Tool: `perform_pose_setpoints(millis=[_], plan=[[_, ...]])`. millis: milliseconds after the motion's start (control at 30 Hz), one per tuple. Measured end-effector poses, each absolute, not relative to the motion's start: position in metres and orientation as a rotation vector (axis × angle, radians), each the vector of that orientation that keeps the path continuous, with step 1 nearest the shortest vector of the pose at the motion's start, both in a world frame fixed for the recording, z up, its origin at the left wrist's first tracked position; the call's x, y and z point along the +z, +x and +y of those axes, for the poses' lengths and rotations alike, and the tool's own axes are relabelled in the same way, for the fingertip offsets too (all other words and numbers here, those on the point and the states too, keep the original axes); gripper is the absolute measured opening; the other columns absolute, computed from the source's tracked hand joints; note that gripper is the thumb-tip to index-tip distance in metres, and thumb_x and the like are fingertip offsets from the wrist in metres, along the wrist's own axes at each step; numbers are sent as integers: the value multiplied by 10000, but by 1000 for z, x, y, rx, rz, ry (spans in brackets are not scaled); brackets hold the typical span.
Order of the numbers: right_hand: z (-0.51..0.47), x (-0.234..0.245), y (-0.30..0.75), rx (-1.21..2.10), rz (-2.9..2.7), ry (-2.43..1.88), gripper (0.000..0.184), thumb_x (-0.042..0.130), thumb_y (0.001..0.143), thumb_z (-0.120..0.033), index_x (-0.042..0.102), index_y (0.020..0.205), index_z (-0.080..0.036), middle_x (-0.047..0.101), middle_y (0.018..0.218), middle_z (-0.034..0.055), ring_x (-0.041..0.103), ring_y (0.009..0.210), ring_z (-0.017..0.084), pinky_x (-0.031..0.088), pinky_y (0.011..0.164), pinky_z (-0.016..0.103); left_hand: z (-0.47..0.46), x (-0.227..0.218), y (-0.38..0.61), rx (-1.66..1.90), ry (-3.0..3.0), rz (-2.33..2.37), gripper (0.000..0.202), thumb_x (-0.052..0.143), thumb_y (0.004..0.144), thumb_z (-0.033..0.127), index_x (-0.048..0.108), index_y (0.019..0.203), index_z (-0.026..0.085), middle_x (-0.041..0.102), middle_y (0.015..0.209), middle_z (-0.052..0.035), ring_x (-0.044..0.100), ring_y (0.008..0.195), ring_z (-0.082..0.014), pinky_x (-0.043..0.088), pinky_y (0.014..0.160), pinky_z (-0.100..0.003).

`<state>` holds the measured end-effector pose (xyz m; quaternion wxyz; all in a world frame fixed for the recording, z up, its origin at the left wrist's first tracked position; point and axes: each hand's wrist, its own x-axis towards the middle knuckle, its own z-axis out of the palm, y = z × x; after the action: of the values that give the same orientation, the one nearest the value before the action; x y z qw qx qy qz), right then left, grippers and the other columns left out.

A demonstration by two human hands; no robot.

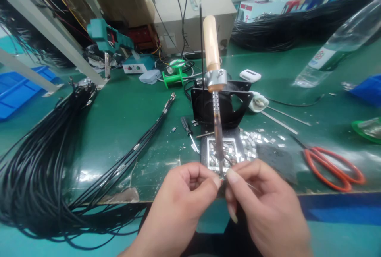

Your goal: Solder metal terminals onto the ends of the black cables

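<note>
A soldering iron (218,126) with a wooden handle (211,42) is held upright by a metal clamp (216,79), tip downward. Right at its tip, my left hand (190,193) pinches thumb against forefinger; whatever sits between them is too small to make out. From the other side my right hand (258,197) comes up to the same spot, its thumb and forefinger closed in a pinch. A thin pale strand shows by its fingers, but its kind is unclear. Just behind the hands lies a white-rimmed tray (209,157) of small metallic pieces.
A black fan (222,108) stands behind the iron. Small pieces (253,142) lie scattered right of the tray. Orange-handled scissors (333,168) rest at right, near a plastic bottle (333,50). At left are a screwdriver (187,126), several black cables (139,147) and a big cable bundle (38,161).
</note>
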<state>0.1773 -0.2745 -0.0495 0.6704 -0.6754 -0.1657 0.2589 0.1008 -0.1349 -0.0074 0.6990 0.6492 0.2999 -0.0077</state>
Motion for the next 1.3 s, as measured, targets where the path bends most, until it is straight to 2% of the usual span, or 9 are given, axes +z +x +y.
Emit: perform_pose_setpoints(millis=[467,867,1033,1300], plan=[[-271,-49,178,603,-338,-1529,529,642,970,-538,454,827,-64,562,729,29,581,515,34,523,480,96,-135,-8,101,-17,1439,682,245,714,908,334,662,745,159,463,608,55,286,581,-87,258,554,-251],[-271,-46,178,591,-355,-1534,531,648,964,-529,448,806,-64,555,719,29,577,513,33,522,482,95,-134,-7,101,-8,1438,670,222,712,916,329,694,779,155,593,688,26,429,640,-91,320,592,-237],[-273,-46,178,593,-354,-1552,527,635,978,-526,452,814,-60,564,724,29,583,517,25,519,490,74,-135,-6,100,-1,1432,659,217,706,922,322,701,782,155,644,735,13,509,701,-102,380,659,-226],[-272,-41,175,592,-325,-1512,485,657,958,-482,469,805,-62,570,691,24,585,493,45,521,475,92,-134,-6,100,-6,1432,672,206,714,908,315,700,764,169,570,654,43,397,611,-82,316,585,-232]])
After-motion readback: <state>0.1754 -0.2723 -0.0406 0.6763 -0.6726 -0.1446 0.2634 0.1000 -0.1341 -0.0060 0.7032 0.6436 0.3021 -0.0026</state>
